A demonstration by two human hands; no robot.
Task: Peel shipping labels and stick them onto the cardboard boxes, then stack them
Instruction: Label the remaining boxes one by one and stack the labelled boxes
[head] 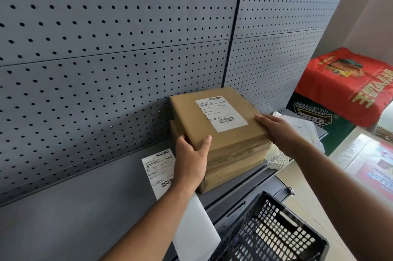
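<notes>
On the grey shelf (89,207), a labelled box (214,124) tops a stack of boxes (231,172), clamped between left fingers (204,143) at its near-left corner and right fingers (262,119) on its right edge, its label (221,112) between them.

- A shop or stockroom used for packing parcels is suggested.
- Grey pegboard (106,47) backing of the kind fitted to retail shelving is seen, with a grey shelf (74,207) below it.
- Cardboard boxes (229,154) are stacked on the shelf, the top one bearing a barcoded label (221,112); a loose label sheet (158,172) lies beside them.
- Printed red and green goods cartons (350,82) are piled at the right.
- A black plastic basket (276,231) stands below the shelf.
</notes>
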